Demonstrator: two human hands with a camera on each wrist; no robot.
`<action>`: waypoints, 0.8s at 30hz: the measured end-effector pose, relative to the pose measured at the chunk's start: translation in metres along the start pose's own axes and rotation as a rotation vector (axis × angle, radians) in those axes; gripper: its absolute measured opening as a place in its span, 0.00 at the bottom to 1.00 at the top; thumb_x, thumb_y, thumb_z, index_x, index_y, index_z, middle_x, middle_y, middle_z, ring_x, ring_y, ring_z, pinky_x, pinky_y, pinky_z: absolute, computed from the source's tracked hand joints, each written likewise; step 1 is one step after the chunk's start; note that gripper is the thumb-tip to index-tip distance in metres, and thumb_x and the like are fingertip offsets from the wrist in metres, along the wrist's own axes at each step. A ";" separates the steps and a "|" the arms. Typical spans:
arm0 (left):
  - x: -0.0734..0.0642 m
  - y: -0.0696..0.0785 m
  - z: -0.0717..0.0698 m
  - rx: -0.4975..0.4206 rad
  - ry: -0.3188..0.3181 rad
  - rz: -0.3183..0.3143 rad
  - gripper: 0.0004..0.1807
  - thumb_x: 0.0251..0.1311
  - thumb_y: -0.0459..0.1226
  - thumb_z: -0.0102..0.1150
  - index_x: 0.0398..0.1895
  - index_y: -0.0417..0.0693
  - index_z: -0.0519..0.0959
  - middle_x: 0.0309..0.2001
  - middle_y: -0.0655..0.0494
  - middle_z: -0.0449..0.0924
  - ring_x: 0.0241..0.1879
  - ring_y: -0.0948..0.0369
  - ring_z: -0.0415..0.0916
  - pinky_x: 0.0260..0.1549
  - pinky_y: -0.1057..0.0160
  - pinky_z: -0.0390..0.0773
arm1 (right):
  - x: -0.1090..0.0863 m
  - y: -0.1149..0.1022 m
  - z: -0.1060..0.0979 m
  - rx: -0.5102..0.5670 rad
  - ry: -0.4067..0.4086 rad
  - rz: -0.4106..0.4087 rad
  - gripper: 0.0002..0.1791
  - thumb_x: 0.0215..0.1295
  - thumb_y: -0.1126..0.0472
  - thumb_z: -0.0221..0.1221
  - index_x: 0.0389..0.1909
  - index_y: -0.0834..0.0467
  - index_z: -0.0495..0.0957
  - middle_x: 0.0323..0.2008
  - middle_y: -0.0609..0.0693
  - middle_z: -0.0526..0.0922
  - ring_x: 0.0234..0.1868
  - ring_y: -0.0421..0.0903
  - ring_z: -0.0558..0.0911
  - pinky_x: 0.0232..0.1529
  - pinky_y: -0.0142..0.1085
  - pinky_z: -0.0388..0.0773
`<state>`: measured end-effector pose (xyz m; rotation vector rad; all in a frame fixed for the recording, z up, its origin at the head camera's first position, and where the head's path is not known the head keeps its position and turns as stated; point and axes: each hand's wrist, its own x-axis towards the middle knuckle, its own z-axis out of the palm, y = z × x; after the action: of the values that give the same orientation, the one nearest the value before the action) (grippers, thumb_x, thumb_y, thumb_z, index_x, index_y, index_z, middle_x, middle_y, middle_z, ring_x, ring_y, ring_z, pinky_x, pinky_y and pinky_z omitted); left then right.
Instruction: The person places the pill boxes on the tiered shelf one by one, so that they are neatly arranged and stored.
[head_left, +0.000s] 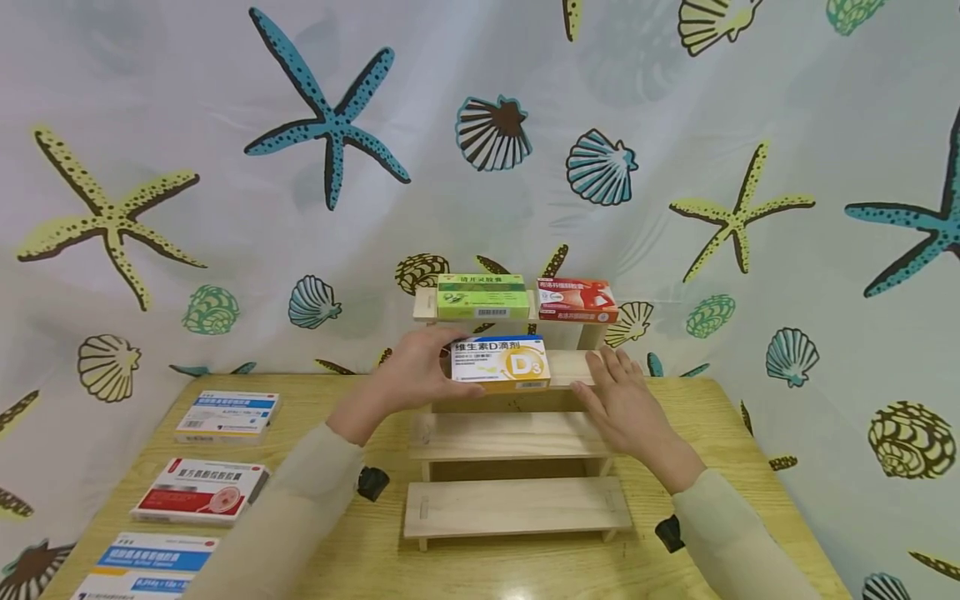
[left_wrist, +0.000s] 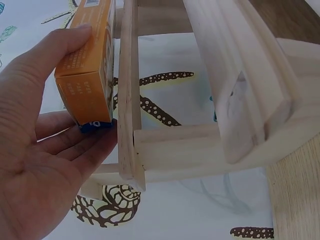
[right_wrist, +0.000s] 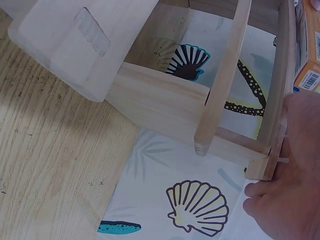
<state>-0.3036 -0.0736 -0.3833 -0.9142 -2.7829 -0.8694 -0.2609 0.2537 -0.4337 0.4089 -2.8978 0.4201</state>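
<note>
My left hand (head_left: 416, 371) grips a vitamin D drops box (head_left: 501, 363) by its left end, thumb in front. The box, white and orange with a blue edge, is at the second-highest step of a wooden tiered stand (head_left: 517, 508). In the left wrist view, the thumb lies on the orange side of the box (left_wrist: 85, 95) and fingers show beneath it. My right hand (head_left: 626, 408) rests on the right end of that same step, fingers extended. The right wrist view shows the hand (right_wrist: 290, 185) against the board's end, with part of the box above.
On the top step sit a green medicine box (head_left: 482, 297) and a red medicine box (head_left: 577, 300). Down the table's left side lie a blue-and-white box (head_left: 228, 415), a red-and-white box (head_left: 198, 490) and another blue-and-white box (head_left: 150, 567). Behind hangs a patterned cloth (head_left: 450, 217).
</note>
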 end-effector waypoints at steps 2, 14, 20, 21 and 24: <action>0.002 0.001 0.001 0.009 0.001 -0.003 0.49 0.50 0.52 0.83 0.72 0.38 0.74 0.65 0.42 0.80 0.60 0.47 0.78 0.62 0.45 0.81 | 0.000 0.000 0.000 0.000 -0.003 0.002 0.38 0.85 0.43 0.45 0.80 0.68 0.59 0.80 0.72 0.56 0.81 0.73 0.55 0.81 0.65 0.51; 0.009 0.005 0.008 0.006 -0.020 -0.038 0.49 0.51 0.52 0.82 0.73 0.39 0.73 0.66 0.43 0.79 0.59 0.48 0.78 0.61 0.46 0.80 | 0.000 -0.001 -0.001 -0.007 0.006 -0.007 0.38 0.85 0.44 0.45 0.80 0.69 0.59 0.80 0.73 0.57 0.81 0.74 0.56 0.81 0.66 0.52; 0.011 0.005 0.010 -0.008 -0.015 -0.029 0.49 0.51 0.51 0.83 0.73 0.39 0.73 0.65 0.43 0.80 0.57 0.48 0.79 0.60 0.47 0.80 | -0.001 -0.002 -0.001 -0.015 0.006 -0.003 0.37 0.85 0.44 0.44 0.80 0.69 0.59 0.80 0.72 0.57 0.81 0.73 0.56 0.81 0.65 0.51; 0.011 0.005 0.010 -0.007 -0.016 -0.028 0.49 0.51 0.51 0.82 0.73 0.39 0.72 0.65 0.43 0.80 0.57 0.48 0.79 0.60 0.47 0.81 | -0.001 -0.002 -0.002 -0.016 0.005 0.002 0.37 0.85 0.44 0.44 0.80 0.68 0.59 0.80 0.72 0.57 0.81 0.73 0.56 0.81 0.65 0.51; 0.012 0.005 0.011 -0.004 -0.018 -0.029 0.49 0.52 0.51 0.82 0.74 0.40 0.72 0.68 0.43 0.78 0.60 0.48 0.78 0.62 0.46 0.80 | -0.001 -0.002 -0.002 -0.017 0.007 0.005 0.37 0.85 0.44 0.45 0.80 0.69 0.59 0.80 0.72 0.57 0.81 0.73 0.56 0.81 0.65 0.51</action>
<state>-0.3097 -0.0582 -0.3874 -0.8895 -2.8175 -0.8754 -0.2590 0.2529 -0.4321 0.3969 -2.8941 0.3970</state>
